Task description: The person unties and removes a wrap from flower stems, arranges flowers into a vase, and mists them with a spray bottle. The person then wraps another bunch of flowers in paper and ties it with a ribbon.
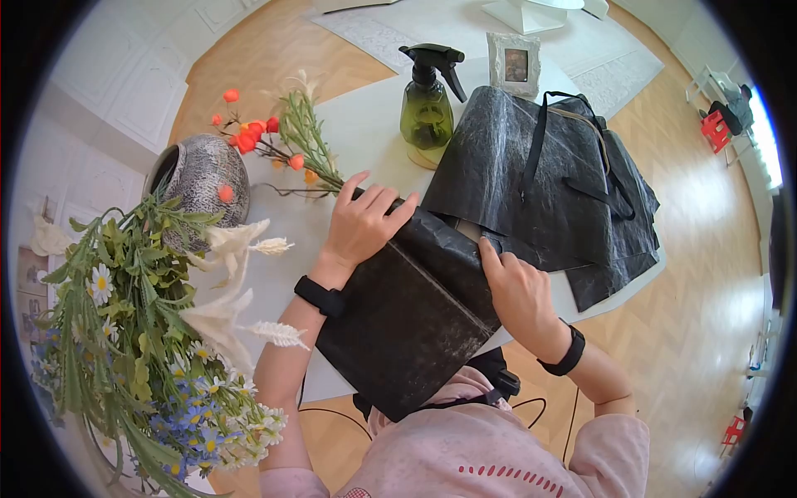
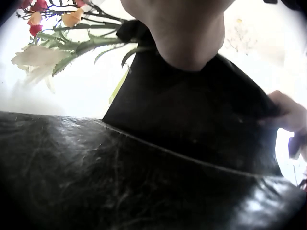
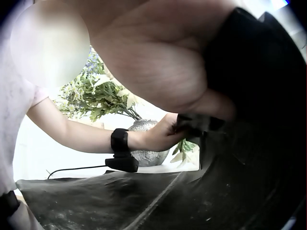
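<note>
A creased black sheet with a pale fold line hangs over the near table edge, its lower corner against the pink top. At its upper left corner, the left hand grips the rolled edge, fingers over it; the left wrist view shows this hand above the dark sheet. The right hand holds the sheet's right edge, index finger extended along it and the other fingers curled. In the right wrist view the right hand's palm hides its fingertips, and the left hand grips the far side.
Orange and red flower stems lie beyond the left hand. A textured grey vase lies on its side by a large bouquet. Farther back are a green spray bottle, a framed picture and a black bag with straps.
</note>
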`<state>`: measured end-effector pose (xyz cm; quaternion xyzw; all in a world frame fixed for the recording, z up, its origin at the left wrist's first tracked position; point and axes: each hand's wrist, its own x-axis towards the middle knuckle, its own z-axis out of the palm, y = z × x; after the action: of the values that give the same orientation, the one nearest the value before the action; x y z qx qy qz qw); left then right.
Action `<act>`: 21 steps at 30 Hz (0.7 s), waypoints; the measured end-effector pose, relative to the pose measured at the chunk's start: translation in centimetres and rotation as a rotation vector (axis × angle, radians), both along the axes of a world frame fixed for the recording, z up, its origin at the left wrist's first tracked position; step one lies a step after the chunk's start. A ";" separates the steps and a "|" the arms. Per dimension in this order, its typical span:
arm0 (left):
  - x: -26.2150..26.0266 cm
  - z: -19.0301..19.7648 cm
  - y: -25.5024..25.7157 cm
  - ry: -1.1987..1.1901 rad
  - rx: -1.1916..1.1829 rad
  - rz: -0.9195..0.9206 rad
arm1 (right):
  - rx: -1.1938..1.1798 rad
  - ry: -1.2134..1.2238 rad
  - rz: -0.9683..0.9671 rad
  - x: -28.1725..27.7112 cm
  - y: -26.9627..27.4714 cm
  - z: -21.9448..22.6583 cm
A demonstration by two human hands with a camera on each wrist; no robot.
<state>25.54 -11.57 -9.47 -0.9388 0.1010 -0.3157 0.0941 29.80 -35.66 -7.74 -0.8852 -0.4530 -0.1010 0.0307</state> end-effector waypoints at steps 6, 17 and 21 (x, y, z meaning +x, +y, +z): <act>0.6 0.9 -1.0 0.446 -0.125 -0.091 | -0.097 -0.032 -0.043 0.2 -0.1 -1.0; 0.8 1.1 -2.4 -0.040 0.117 -0.135 | 0.093 0.389 0.266 1.2 0.3 0.7; 0.8 0.6 -1.8 0.022 0.069 -0.104 | -0.212 0.291 0.099 0.9 1.4 0.4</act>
<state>26.33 -13.32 -8.90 -0.9318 0.1616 -0.3062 0.1089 30.70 -34.28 -7.34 -0.8654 -0.4948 0.0782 0.0076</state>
